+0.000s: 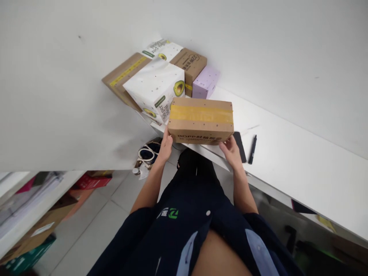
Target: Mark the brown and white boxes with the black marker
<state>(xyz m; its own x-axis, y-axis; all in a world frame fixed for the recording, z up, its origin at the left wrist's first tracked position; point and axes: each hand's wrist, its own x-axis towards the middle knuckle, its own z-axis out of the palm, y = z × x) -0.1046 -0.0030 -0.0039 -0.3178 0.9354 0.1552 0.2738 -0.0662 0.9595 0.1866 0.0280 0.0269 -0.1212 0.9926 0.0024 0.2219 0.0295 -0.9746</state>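
Both hands held a taped cardboard box (201, 119) at the near edge of the white tabletop (301, 161).
The left hand (165, 147) gripped the box's left end, the right hand (230, 151) its right lower corner, fingers curled against the cardboard. Just right of it lay a phone (240, 145) and a pen (252, 149); stacked boxes (155, 82) sat behind.

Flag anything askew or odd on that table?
The taped box held between the left hand and right hand overhangs the table edge. Behind it, the avocado box and the brown box under it lean tilted instead of lying flat. No spill or damage shows.
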